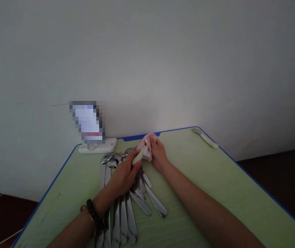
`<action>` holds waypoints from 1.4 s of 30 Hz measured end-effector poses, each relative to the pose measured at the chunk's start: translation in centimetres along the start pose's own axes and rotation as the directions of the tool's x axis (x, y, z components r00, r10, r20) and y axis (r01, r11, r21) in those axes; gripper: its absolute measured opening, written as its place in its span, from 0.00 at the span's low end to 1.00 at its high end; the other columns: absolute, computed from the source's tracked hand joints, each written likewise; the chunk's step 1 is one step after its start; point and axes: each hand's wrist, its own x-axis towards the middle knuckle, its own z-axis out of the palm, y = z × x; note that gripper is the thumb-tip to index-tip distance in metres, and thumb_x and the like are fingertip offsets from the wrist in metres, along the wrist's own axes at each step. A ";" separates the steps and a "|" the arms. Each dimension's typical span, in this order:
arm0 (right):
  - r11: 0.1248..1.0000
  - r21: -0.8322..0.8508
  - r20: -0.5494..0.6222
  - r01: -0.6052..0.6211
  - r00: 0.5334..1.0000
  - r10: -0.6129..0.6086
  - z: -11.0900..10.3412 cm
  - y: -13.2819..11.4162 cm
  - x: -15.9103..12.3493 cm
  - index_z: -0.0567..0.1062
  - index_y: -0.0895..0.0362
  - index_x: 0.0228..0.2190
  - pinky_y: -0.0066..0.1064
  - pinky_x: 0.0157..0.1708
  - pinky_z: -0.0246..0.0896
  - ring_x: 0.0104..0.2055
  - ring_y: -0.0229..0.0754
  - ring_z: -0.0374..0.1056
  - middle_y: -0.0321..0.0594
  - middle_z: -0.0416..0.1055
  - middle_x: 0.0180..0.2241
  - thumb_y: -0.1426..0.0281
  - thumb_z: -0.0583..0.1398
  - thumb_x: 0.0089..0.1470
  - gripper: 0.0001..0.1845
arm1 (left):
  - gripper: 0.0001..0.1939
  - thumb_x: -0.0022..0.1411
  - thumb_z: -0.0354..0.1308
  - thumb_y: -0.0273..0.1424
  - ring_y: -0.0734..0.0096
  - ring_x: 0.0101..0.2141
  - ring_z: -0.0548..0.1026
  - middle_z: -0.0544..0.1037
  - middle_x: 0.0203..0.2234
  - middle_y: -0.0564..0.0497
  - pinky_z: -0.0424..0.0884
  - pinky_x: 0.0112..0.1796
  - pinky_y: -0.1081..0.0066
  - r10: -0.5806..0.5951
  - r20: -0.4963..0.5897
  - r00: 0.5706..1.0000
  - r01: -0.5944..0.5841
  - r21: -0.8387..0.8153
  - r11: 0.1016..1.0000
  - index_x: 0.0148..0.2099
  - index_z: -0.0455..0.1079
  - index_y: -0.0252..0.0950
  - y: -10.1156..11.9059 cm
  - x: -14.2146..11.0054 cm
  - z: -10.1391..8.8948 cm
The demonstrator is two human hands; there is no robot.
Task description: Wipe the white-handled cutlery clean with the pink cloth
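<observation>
My left hand [123, 176] is closed around the cream-coloured handle [137, 158] of a piece of cutlery. A pink and white cloth [146, 142] wraps the other end, so I cannot tell which kind of cutlery it is. My right hand [159, 154] grips that cloth, with its fingers pressed around the covered end. Beneath and beside my left hand lies a pile of metal spoons and other cutlery [123, 218], mostly with the handles towards me. My left hand and forearm hide part of the pile.
A utensil with a cream handle [209, 141] lies at the table's far right edge; its metal head is too small to make out. At the back left, a blurred-out phone [87, 122] leans on a white stand [98, 146]. The pale green table [189, 165] has a blue rim and meets a wall.
</observation>
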 end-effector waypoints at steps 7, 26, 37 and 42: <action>0.999 0.013 0.080 -0.047 0.996 0.046 -0.1 -0.4 0.3 0.71 0.57 0.27 0.25 0.26 0.54 0.23 0.31 0.60 0.30 0.68 0.21 0.61 0.63 0.39 0.14 | 0.21 0.63 0.43 0.41 0.70 0.21 0.67 0.67 0.20 0.57 0.59 0.24 0.73 0.001 -0.036 0.999 -0.003 -0.055 0.999 0.54 0.56 0.34 0.1 -0.2 -0.1; 0.982 0.025 0.129 -0.190 0.974 0.185 -0.1 -0.6 0.2 0.72 0.60 0.23 0.26 0.25 0.54 0.22 0.32 0.61 0.32 0.69 0.20 0.59 0.65 0.36 0.17 | 0.22 0.63 0.44 0.40 0.74 0.18 0.65 0.63 0.17 0.60 0.55 0.22 0.76 0.001 -0.070 0.998 -0.002 -0.019 1.000 0.57 0.54 0.37 0.6 -0.2 0.0; 0.978 0.022 0.156 -0.207 0.967 0.201 0.1 -0.7 0.1 0.72 0.59 0.24 0.25 0.24 0.55 0.22 0.33 0.61 0.32 0.69 0.20 0.61 0.63 0.39 0.13 | 0.23 0.64 0.43 0.40 0.73 0.19 0.67 0.67 0.18 0.58 0.60 0.23 0.75 -0.011 -0.046 0.999 0.007 -0.099 0.995 0.58 0.53 0.35 0.5 -0.3 -0.1; 0.969 0.049 0.189 -0.241 0.955 0.228 0.1 -0.8 0.0 0.71 0.58 0.23 0.26 0.25 0.56 0.21 0.33 0.61 0.32 0.69 0.20 0.65 0.61 0.40 0.09 | 0.22 0.64 0.43 0.39 0.73 0.19 0.67 0.68 0.18 0.58 0.61 0.24 0.75 -0.001 -0.059 0.998 -0.005 -0.106 0.994 0.58 0.53 0.35 0.5 -0.3 0.0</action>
